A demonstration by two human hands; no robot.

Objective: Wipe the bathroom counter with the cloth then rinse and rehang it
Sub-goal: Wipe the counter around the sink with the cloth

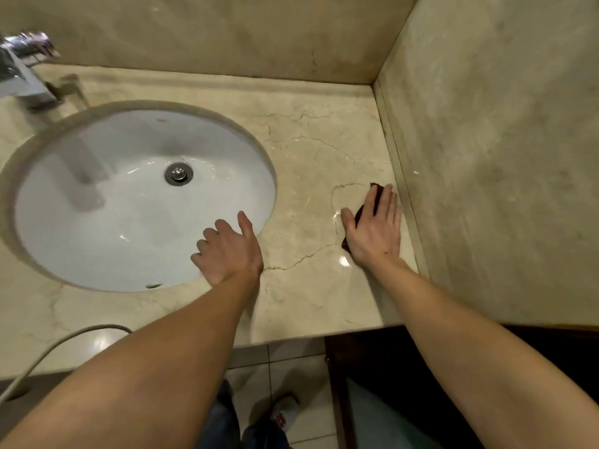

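Note:
My right hand (pixel 376 230) lies flat on a dark brown cloth (pixel 360 214), pressing it onto the beige marble counter (pixel 311 150) close to the right side wall. Only the cloth's edges show, past my fingertips and by my thumb. Wet streaks shine on the counter around it. My left hand (pixel 228 251) rests with fingers curled over the near right rim of the white oval sink (pixel 97 222), holding nothing.
A chrome tap (pixel 22 76) stands at the far left behind the sink. A marble wall (pixel 502 157) bounds the counter on the right and another at the back. A grey cable (pixel 58 345) crosses the front left edge. Tiled floor and my shoe lie below.

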